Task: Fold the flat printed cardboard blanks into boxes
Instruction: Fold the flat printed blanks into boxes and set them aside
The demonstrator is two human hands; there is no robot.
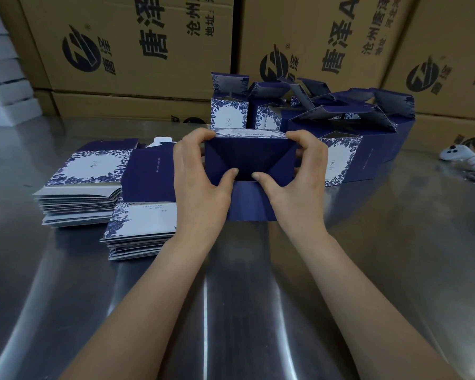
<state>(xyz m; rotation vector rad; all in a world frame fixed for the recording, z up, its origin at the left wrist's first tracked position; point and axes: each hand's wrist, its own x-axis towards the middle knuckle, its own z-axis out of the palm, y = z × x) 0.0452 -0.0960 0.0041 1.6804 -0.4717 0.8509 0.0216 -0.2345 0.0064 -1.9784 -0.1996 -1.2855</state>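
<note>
A dark blue box with a white floral print lies on its side at the table's middle, its folded bottom flaps facing me. My left hand grips its left side, fingers curled over the far edge and thumb pressing the flaps. My right hand grips the right side the same way. One long blue flap sticks out toward me between my wrists. Two stacks of flat blanks lie to the left. Several folded boxes with open top flaps stand behind.
The work surface is a shiny steel table. Large brown shipping cartons line the back. A white handheld controller lies at the right edge. White foam pieces are stacked at the far left.
</note>
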